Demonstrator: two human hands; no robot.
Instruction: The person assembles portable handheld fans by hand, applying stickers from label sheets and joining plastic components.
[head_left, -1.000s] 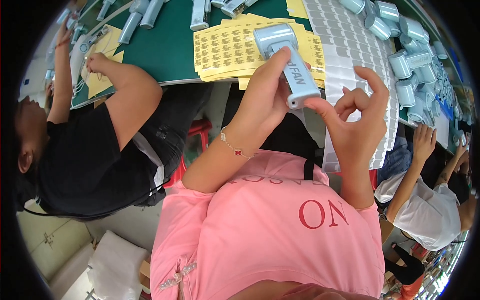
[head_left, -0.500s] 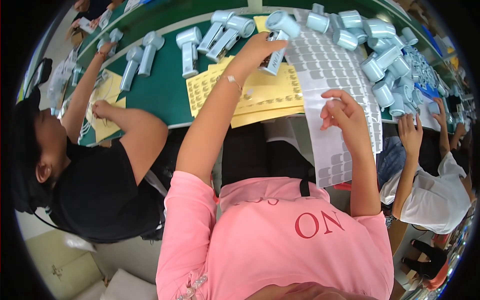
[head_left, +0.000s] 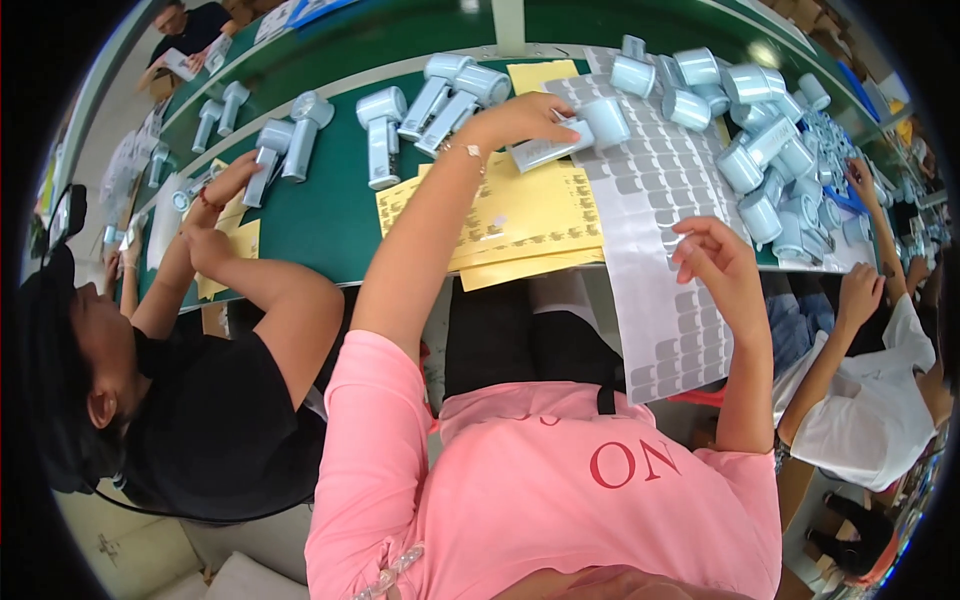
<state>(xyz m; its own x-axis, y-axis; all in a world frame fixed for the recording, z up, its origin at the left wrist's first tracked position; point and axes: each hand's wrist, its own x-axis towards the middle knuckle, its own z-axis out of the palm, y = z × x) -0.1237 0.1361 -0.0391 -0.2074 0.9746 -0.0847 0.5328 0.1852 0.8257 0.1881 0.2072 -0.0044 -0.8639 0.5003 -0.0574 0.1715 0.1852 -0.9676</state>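
My left hand [head_left: 520, 122] grips a light-blue handheld fan [head_left: 604, 122] with a round head and a flat handle. The fan is tilted sideways, its head to the right, above the yellow sticker sheets [head_left: 540, 215] and the edge of a long sheet of grey labels [head_left: 650, 340]. My fingers hide part of the handle. Over that label sheet, my right hand [head_left: 722, 265] hovers with its fingers loosely bent and apart, and I see nothing in it. The sheet hangs over the table's front edge toward my lap.
More light-blue fans stand left of the yellow sheets, such as this fan [head_left: 381, 135]. A heap of fan parts [head_left: 765, 150] covers the right of the green table [head_left: 335, 215]. At my left a co-worker's hand [head_left: 232, 180] touches a fan; another person works at my right.
The fan in my left hand has turned from handle toward me to lying sideways, head right. My right hand stays over the label sheet. The left co-worker's hand has moved to a nearer fan.
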